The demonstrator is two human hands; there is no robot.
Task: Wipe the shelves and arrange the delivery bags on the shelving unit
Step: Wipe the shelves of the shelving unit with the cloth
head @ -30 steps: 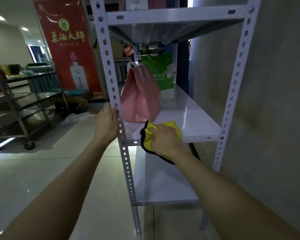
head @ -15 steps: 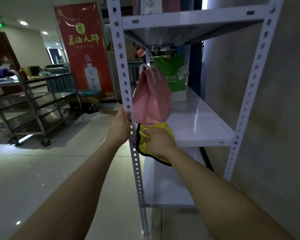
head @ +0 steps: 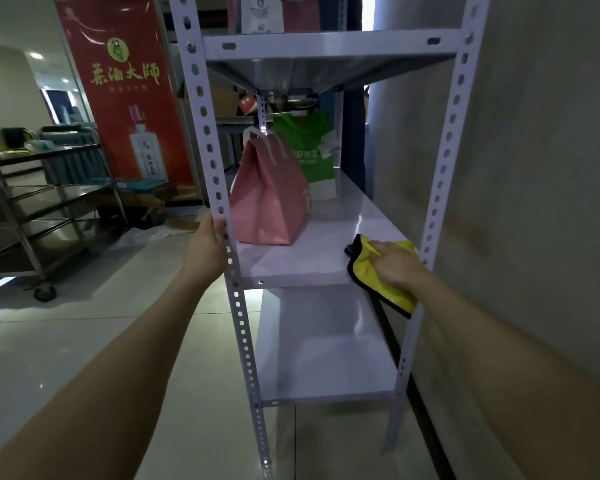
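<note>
Head view, left to right: the left hand [head: 210, 242] is clenched round the front-left post [head: 201, 133] of the shelving unit, just beside the pink bag [head: 269, 192]. That bag stands upright at the left of the middle shelf [head: 302, 261], with the green bag [head: 309, 150] behind it toward the back. At the front-right corner the right hand [head: 394, 263] presses flat on the yellow cloth [head: 374, 271], fingers spread rather than curled; part of the cloth hangs over the shelf edge. The unwiped strip runs leftward from the cloth along the shelf's front edge toward the pink bag, so the right hand is the 1 placed to sweep it, probably stopping short of the bag
</note>
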